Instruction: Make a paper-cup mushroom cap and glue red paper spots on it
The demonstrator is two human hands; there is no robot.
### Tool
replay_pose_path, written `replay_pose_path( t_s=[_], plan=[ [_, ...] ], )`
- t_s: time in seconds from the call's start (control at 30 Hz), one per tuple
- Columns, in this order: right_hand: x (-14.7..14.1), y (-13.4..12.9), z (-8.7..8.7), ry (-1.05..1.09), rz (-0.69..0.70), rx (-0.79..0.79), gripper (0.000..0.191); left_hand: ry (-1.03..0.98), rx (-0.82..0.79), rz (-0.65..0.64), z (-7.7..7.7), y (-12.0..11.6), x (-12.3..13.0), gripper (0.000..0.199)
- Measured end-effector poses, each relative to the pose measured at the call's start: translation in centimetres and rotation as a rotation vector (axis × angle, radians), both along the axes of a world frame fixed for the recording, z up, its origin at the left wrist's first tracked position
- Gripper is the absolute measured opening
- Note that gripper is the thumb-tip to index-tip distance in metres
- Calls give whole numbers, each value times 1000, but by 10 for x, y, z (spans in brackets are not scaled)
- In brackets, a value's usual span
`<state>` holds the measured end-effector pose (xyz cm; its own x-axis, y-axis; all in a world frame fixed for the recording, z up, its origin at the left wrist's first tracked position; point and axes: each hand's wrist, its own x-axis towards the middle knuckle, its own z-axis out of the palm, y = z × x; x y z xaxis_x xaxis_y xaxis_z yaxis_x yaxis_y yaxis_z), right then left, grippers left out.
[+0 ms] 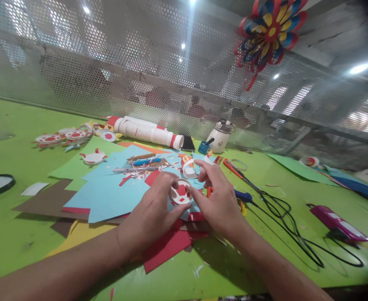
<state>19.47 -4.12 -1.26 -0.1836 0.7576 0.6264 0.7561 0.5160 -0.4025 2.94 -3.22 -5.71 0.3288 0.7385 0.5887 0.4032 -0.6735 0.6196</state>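
Observation:
A small round white paper cup base (173, 196) with red paper pieces inside is between my hands over the stacked sheets. My left hand (149, 209) is closed around its left side, fingers on the far rim and thumb at the near side. At the cup's right edge, my right hand (221, 196) reaches in with its thumb tip touching or almost touching it. The right index finger is stretched apart from the thumb. Just beyond stands a white ring (189, 171), like a tape roll or paper ring. Light blue paper (105, 200) lies underneath, with red paper (165, 251) nearer me.
Pens and a knife-like tool (136, 170) lie among paper scraps. Behind are stacked white paper cups (146, 133), decorated cup bases (77, 136) and a bottle (219, 136). To the right are an orange-handled tool (233, 168), black cable (296, 234) and purple device (336, 221).

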Motion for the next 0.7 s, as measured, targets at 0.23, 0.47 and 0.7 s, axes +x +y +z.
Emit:
replay_pose_path(
  t_s=[0.23,0.47,0.7],
  plan=[
    [3,5,-1,62,-8,-22,47,19,-8,5,1,-1,0,27],
    [4,6,-1,136,-6,-90,44,32,2,-3,2,-1,1,27],
    [6,-1,1,252,22,1,30,3,-71,4,1,1,-1,27]
  ],
)
